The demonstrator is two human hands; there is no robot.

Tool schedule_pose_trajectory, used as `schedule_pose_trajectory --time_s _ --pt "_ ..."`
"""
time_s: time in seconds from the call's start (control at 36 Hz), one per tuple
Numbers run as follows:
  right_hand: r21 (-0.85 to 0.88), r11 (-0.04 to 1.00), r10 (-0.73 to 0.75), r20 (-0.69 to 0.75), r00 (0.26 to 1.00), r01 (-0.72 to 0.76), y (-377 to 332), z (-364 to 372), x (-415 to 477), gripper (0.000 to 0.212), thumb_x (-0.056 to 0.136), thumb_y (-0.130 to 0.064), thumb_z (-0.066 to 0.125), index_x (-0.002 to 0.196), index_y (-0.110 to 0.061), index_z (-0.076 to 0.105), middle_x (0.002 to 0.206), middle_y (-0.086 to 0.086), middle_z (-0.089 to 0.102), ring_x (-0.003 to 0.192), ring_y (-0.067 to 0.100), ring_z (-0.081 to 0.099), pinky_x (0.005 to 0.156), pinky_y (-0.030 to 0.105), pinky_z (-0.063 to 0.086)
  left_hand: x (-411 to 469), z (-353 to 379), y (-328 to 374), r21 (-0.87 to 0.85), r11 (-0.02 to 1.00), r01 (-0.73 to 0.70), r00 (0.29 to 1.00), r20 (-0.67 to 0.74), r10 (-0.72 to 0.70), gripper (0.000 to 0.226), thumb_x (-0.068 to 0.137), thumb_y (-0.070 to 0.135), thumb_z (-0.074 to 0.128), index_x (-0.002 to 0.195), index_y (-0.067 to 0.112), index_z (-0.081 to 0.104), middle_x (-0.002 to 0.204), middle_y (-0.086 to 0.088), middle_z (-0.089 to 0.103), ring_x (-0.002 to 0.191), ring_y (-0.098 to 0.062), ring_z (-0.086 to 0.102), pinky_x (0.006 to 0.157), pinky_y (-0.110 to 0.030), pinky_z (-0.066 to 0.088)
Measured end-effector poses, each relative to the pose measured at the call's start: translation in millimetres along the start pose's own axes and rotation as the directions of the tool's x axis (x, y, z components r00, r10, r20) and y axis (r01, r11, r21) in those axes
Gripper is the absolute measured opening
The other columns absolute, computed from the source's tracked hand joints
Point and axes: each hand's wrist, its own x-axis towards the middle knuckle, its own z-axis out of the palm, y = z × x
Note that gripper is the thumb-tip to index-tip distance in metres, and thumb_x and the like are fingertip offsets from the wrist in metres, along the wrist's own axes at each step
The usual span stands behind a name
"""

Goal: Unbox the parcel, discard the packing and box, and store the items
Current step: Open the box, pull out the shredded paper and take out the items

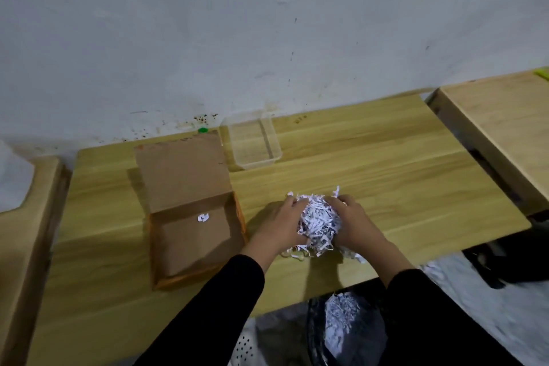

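Head view: both hands, left hand (282, 224) and right hand (355, 224), cup a crinkly wad of shredded paper (319, 221) near the wooden worktop's (386, 175) near edge; fingers curl around it, fingertips partly buried. The open cardboard box (190, 217) lies left, one scrap inside. A clear plastic tray (254, 140) sits far. Below, a dark bin (341, 327) is blurred.

Between the left hand (282, 224) and right hand (355, 221) sits crinkled white shredded paper (319, 224), on a smooth, faintly sheened wood-grain table (386, 175), with a matt brown cardboard box (193, 217) left of the hands and a clear glossy plastic tray (254, 140) beyond them.
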Motion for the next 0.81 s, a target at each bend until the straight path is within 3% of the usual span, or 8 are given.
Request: schedule_pose_trajectory --time_s 0.11,0.33,0.42,0.5,0.61,0.69,0.75,0.81 --pt "0.021 1.000 -0.005 0.040 0.999 0.004 -3 -19 -9 0.082 0.066 0.001 0.069 0.139 -0.017 0.037 0.141 0.015 0.034 0.125 0.033 0.038 0.101 0.040 0.042 -8 -7 7 -0.003 1.000 -0.020 1.000 0.004 0.020 0.084 0.079 0.029 0.073 0.146 0.019 0.023 0.151 -0.004 0.026 0.129 -0.026 0.040 0.095 -0.035 0.041" --pt "-0.057 0.992 -0.114 0.028 0.993 0.115 -26 -52 -21 0.068 0.073 -0.012 0.073 0.135 -0.014 0.044 0.137 0.013 0.042 0.124 0.027 0.043 0.099 0.029 0.036 -24 -28 14 -0.003 0.999 -0.033 0.999 -0.007 0.033 0.071 0.082 0.034 0.068 0.142 0.020 0.031 0.142 -0.003 0.037 0.128 -0.023 0.039 0.102 -0.042 0.041" --pt "-0.074 0.979 -0.191 -0.001 0.982 0.190 -46 -57 -20 0.060 0.076 -0.012 0.070 0.131 -0.014 0.047 0.133 0.011 0.047 0.122 0.026 0.046 0.099 0.031 0.037 -34 -40 9 -0.019 0.999 -0.043 0.996 -0.077 0.041 0.050 0.091 0.031 0.056 0.138 0.020 0.040 0.136 -0.002 0.043 0.119 -0.020 0.047 0.097 -0.038 0.043" --pt "-0.040 0.958 -0.285 -0.050 0.957 0.283 -75 -50 -14 0.050 0.078 -0.010 0.067 0.126 -0.012 0.053 0.127 0.011 0.053 0.118 0.026 0.050 0.098 0.031 0.038 -50 -57 -3 -0.058 0.998 -0.005 0.968 -0.253 -0.010 0.041 0.095 0.024 0.048 0.135 0.015 0.044 0.137 -0.002 0.045 0.123 -0.019 0.046 0.099 -0.031 0.038" --pt "0.006 0.928 -0.372 -0.050 0.927 0.373 -119 -19 -2 0.041 0.080 -0.009 0.063 0.121 -0.011 0.057 0.123 0.012 0.057 0.114 0.027 0.053 0.095 0.031 0.040 -88 -68 -43 -0.217 0.970 0.109 0.844 -0.496 -0.206 0.038 0.096 0.021 0.045 0.133 0.014 0.047 0.134 -0.003 0.049 0.124 -0.019 0.045 0.103 -0.033 0.037" --pt "0.066 0.903 -0.425 0.003 0.905 0.424 -153 21 7 0.036 0.079 -0.005 0.061 0.115 -0.008 0.061 0.115 0.013 0.060 0.107 0.028 0.056 0.093 0.032 0.043 -116 -63 -92 -0.305 0.925 0.225 0.671 -0.640 -0.374 0.038 0.094 0.017 0.047 0.132 0.011 0.049 0.128 -0.009 0.051 0.122 -0.024 0.045 0.100 -0.031 0.036" --pt "0.087 0.901 -0.428 0.037 0.903 0.424 -167 42 10 0.033 0.079 -0.005 0.058 0.112 -0.008 0.062 0.113 0.014 0.061 0.106 0.028 0.056 0.094 0.032 0.042 -127 -55 -115 -0.379 0.880 0.286 0.578 -0.664 -0.474 0.039 0.094 0.016 0.048 0.132 0.006 0.048 0.129 -0.016 0.049 0.121 -0.030 0.045 0.097 -0.031 0.035" --pt "0.082 0.910 -0.412 0.052 0.910 0.407 -170 55 10 0.032 0.080 -0.005 0.056 0.111 -0.008 0.062 0.114 0.014 0.060 0.107 0.029 0.055 0.094 0.033 0.043 -134 -47 -119 -0.472 0.832 0.291 0.546 -0.633 -0.550 0.043 0.096 0.019 0.046 0.136 0.004 0.042 0.136 -0.018 0.042 0.126 -0.031 0.042 0.099 -0.031 0.034"
